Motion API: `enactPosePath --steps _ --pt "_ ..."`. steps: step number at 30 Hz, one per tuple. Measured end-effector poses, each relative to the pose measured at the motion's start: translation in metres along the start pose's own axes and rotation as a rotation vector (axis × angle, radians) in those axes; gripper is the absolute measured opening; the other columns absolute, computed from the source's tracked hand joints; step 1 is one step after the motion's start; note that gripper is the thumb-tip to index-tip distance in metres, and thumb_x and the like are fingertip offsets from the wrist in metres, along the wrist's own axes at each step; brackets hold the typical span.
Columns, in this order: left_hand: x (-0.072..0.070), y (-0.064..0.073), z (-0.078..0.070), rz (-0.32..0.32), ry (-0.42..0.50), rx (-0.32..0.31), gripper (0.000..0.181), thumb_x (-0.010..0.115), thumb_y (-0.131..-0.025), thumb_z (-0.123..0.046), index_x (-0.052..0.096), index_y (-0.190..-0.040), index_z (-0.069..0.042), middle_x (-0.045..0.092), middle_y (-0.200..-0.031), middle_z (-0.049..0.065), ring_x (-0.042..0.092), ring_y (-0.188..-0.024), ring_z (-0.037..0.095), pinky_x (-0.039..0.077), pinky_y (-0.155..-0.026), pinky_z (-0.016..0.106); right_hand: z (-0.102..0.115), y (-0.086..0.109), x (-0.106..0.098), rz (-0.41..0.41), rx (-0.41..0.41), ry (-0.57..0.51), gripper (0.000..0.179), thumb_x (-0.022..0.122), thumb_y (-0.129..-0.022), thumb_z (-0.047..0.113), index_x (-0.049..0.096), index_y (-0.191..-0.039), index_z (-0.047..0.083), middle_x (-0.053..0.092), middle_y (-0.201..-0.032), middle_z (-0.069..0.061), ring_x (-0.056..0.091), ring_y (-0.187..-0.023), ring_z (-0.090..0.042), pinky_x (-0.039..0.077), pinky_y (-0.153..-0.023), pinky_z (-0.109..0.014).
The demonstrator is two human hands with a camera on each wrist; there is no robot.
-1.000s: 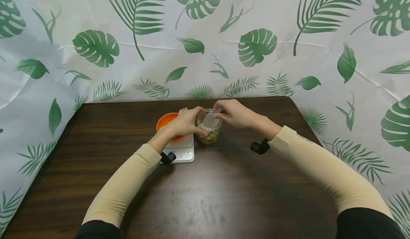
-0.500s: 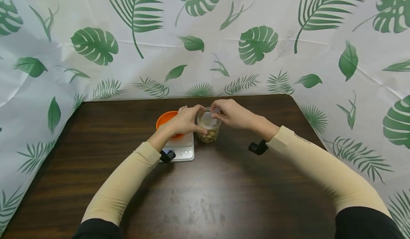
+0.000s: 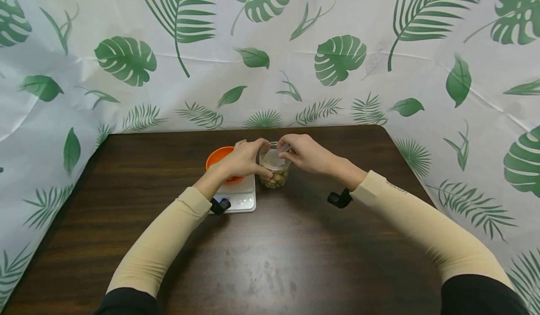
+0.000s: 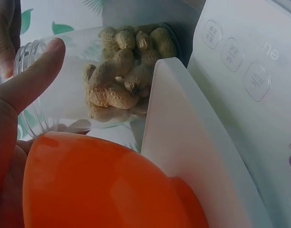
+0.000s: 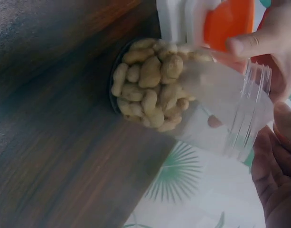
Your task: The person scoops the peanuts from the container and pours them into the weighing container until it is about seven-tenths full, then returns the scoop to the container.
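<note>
A clear jar [image 3: 277,169] with a threaded neck stands on the table, with peanuts in their shells [image 5: 154,90] filling its lower part. My left hand [image 3: 245,159] grips the jar near its mouth, the thumb across the near side. From the right, my right hand [image 3: 310,152] pinches the handle of a translucent white scoop [image 3: 273,157]. The scoop's blade is down inside the jar, above and against the peanuts. Left of the jar, an orange bowl [image 3: 216,157] sits on a white kitchen scale [image 3: 243,203], partly hidden behind my left hand.
The dark wooden table [image 3: 270,258] stretches in front and to both sides. Behind it hangs a white cloth with green leaf prints [image 3: 261,104]. The scale's buttons [image 4: 233,54] face the near side.
My right hand has shifted slightly left and down, and the scoop has changed its tilt within the jar. The left hand keeps its grip on the jar; bowl and scale stay put.
</note>
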State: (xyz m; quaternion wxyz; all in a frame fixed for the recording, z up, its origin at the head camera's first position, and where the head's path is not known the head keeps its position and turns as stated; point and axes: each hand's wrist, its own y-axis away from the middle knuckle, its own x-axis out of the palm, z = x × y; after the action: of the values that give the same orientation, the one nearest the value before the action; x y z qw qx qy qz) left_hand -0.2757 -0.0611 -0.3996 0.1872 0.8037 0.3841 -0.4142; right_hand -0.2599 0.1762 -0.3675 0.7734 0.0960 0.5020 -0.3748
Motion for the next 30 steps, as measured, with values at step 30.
enactPosePath --steps 30 --pt "0.002 0.0 0.003 0.001 0.002 -0.001 0.08 0.089 -0.082 -0.04 0.05 -0.142 -0.003 0.063 -0.134 0.006 0.056 -0.126 0.023 0.008 -0.119 0.058 -0.014 0.0 0.0 0.052 -0.056 -0.027 0.017 0.069 -0.1 0.009 0.066 -0.113 0.0 0.07 -0.107 -0.009 0.069 -0.095 -0.02 0.057 -0.076 -0.036"
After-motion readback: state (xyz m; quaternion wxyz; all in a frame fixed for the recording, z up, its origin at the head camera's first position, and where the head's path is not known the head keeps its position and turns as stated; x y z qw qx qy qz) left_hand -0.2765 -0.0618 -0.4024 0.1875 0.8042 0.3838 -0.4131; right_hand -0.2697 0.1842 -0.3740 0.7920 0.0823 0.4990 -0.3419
